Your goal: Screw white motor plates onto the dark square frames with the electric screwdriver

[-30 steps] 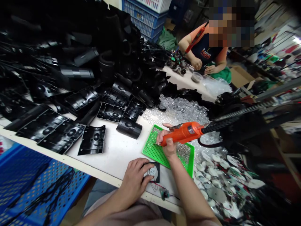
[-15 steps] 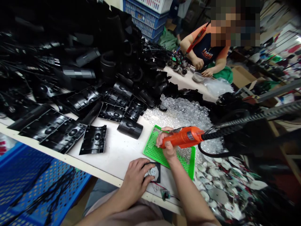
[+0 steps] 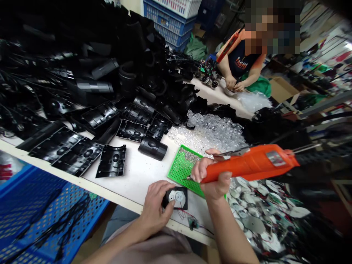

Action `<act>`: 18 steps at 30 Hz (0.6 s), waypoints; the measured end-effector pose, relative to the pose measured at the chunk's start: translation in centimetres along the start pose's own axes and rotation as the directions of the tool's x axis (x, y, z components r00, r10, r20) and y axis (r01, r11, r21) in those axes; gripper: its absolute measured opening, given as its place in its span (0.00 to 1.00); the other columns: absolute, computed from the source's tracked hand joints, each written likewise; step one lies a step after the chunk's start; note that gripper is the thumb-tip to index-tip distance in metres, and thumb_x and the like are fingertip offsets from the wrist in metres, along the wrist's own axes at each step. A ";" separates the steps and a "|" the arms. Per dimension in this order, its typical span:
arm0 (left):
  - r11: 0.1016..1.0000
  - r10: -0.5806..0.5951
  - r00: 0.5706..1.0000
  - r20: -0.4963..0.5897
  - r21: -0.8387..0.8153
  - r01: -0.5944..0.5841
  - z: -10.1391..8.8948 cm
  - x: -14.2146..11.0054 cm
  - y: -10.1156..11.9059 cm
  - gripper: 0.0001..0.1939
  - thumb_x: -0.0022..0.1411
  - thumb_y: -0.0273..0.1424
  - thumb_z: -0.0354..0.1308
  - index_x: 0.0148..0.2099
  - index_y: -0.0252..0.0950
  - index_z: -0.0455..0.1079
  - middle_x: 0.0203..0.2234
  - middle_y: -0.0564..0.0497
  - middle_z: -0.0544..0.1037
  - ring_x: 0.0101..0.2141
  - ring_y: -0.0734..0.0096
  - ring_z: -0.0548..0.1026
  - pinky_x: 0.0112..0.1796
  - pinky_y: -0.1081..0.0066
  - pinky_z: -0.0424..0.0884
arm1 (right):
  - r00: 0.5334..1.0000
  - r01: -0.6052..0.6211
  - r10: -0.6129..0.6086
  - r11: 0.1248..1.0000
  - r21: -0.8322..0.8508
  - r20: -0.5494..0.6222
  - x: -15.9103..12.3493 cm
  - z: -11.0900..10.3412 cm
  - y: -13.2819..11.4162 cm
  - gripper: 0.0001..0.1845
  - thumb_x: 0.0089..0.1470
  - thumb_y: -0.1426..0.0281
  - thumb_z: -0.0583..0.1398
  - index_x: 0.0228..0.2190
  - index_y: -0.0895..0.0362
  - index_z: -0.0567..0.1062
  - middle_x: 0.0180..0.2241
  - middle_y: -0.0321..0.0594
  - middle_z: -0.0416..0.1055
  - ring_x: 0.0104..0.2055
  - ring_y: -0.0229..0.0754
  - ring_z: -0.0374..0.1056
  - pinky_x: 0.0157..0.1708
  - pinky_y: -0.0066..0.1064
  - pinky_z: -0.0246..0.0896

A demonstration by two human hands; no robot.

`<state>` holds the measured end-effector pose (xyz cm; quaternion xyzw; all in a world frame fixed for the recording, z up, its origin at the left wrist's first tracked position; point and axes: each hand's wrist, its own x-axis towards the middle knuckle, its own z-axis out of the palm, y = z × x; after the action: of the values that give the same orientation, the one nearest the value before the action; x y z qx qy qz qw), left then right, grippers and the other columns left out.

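My right hand (image 3: 213,181) is wrapped around an orange electric screwdriver (image 3: 247,165). Its bit points left, over the green perforated tray (image 3: 176,174), where small metal screws (image 3: 189,155) lie heaped. Close to the table's front edge, my left hand (image 3: 155,203) holds a black square block (image 3: 185,194) by its left side, thumb in front and fingers behind. In the block sits a white round part (image 3: 178,199). Thin red and dark wires run from it to a small green circuit board (image 3: 193,223) on the table.
Black half-shell housings (image 3: 112,161) lie to the left, before a large dark pile. Clear plastic pieces (image 3: 217,128) are heaped behind the tray. White discs with wires (image 3: 258,216) cover the right side. A blue crate (image 3: 90,209) stands below left. A co-worker (image 3: 242,66) sits across.
My right hand has brought the screwdriver nearer and to the right, its bit lower over the tray. My left hand's fingers have shifted, uncovering more of the white round part.
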<state>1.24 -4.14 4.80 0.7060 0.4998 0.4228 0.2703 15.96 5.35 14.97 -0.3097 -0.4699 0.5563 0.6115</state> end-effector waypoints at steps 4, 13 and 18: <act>0.999 0.023 0.999 -0.037 0.024 -0.022 -0.1 0.4 0.3 0.16 0.65 0.38 0.56 0.54 0.41 0.69 0.37 0.48 0.77 0.41 0.62 0.72 0.42 0.61 0.66 | 0.997 -0.063 0.061 0.996 0.056 0.044 -2.5 1.3 -1.0 0.30 0.45 0.43 0.61 0.42 0.49 0.66 0.14 0.24 0.57 0.11 0.34 0.52 0.13 0.27 0.53; 0.999 -0.015 1.000 -0.004 -0.029 0.015 -0.2 0.1 1.1 0.07 0.65 0.35 0.58 0.39 0.43 0.77 0.27 0.53 0.78 0.34 0.68 0.74 0.38 0.63 0.66 | 0.996 -0.063 0.056 0.994 0.094 0.075 -4.6 1.9 -1.3 0.27 0.46 0.45 0.62 0.41 0.49 0.67 0.14 0.25 0.57 0.12 0.34 0.52 0.13 0.26 0.51; 0.999 0.040 0.999 -0.024 0.023 -0.039 -0.5 -0.4 1.4 0.09 0.66 0.35 0.56 0.39 0.43 0.77 0.27 0.53 0.77 0.35 0.67 0.73 0.39 0.63 0.66 | 0.994 -0.066 0.058 0.994 0.081 0.091 -5.3 2.1 -1.7 0.27 0.46 0.45 0.62 0.40 0.49 0.68 0.14 0.25 0.58 0.11 0.35 0.52 0.12 0.27 0.52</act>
<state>1.47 -5.04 6.07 0.7135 0.4938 0.4310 0.2478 15.00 -0.41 16.04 -0.2731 -0.4627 0.6075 0.5850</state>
